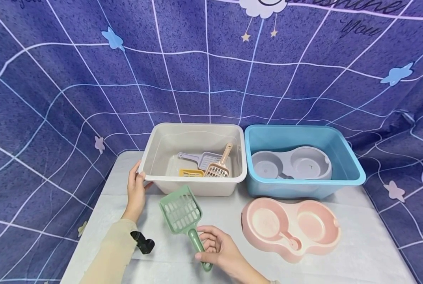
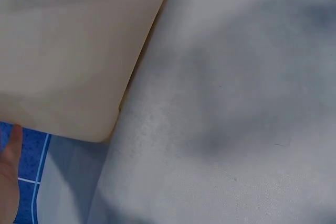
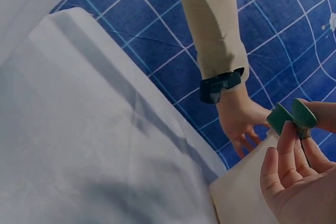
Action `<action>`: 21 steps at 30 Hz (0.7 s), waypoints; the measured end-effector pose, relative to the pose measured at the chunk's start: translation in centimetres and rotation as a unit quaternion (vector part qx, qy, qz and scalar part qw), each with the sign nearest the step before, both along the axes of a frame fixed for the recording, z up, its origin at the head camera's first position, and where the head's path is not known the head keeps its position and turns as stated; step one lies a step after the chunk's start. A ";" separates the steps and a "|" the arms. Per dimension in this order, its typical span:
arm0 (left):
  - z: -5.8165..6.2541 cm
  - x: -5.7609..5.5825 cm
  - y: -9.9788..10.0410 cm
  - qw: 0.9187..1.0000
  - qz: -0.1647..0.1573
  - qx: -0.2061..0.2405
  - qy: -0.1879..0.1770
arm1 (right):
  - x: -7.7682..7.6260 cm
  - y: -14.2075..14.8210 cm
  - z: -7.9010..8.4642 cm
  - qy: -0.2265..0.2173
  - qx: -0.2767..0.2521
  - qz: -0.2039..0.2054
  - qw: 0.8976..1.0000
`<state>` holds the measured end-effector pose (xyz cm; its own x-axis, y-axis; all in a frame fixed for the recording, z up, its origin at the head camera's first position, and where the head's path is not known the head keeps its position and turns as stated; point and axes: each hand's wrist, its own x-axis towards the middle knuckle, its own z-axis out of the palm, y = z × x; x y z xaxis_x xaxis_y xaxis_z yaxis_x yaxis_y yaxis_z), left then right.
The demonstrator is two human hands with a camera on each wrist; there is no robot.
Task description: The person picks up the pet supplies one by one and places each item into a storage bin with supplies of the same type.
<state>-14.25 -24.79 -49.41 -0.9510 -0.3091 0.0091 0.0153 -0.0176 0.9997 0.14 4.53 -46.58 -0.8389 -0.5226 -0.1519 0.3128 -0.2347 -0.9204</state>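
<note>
My right hand (image 1: 220, 250) holds a green litter scoop (image 1: 181, 211) by its handle, the slotted head tilted up and to the left in front of the beige litter box (image 1: 190, 187). In the right wrist view the fingers and thumb pinch the green handle (image 3: 303, 114) end-on. At the box's front left corner, my left hand (image 1: 136, 191) touches the rim with fairly straight fingers. A lilac scoop (image 1: 209, 158), a tan scoop (image 1: 218, 169) and a yellow slotted piece (image 1: 191, 173) lie inside the box.
Right beside the beige box stands a blue litter box (image 1: 286, 189) with a grey double bowl (image 1: 286, 156) inside. A pink double bowl (image 1: 291, 228) sits in front of it on the white-covered table (image 1: 367, 252). Blue patterned cloth (image 1: 211, 71) hangs behind.
</note>
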 end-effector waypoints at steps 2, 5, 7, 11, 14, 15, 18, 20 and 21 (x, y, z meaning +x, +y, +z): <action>0.0 0.0 0.0 1.000 -0.001 -0.001 0.006 | -0.1 0.1 0.2 0.003 0.000 -0.002 1.000; -0.1 0.0 0.0 1.000 -0.002 -0.002 0.012 | -0.1 0.1 0.4 0.006 -0.002 -0.006 1.000; -0.1 0.0 0.0 1.000 -0.003 -0.003 0.012 | -0.2 0.1 0.6 0.009 -0.001 -0.009 1.000; 0.0 0.1 0.1 1.000 -0.006 -0.006 0.012 | -0.4 0.1 1.0 0.020 0.000 -0.016 1.000; 0.1 0.2 0.1 1.000 -0.009 -0.008 0.014 | -0.7 0.1 1.3 0.023 -0.003 -0.023 0.999; 0.2 0.3 0.1 1.000 -0.009 -0.008 0.015 | -0.7 0.1 1.4 0.022 -0.003 -0.025 0.999; 0.3 0.3 0.2 1.000 -0.010 -0.005 0.017 | -1.0 0.0 1.8 0.022 -0.002 -0.031 0.999; 0.3 0.3 0.2 1.000 -0.009 -0.003 0.016 | -1.1 0.0 2.0 0.026 0.001 -0.035 0.999; 0.2 0.3 0.2 1.000 -0.008 -0.002 0.014 | -1.2 0.0 2.1 0.027 0.002 -0.037 0.999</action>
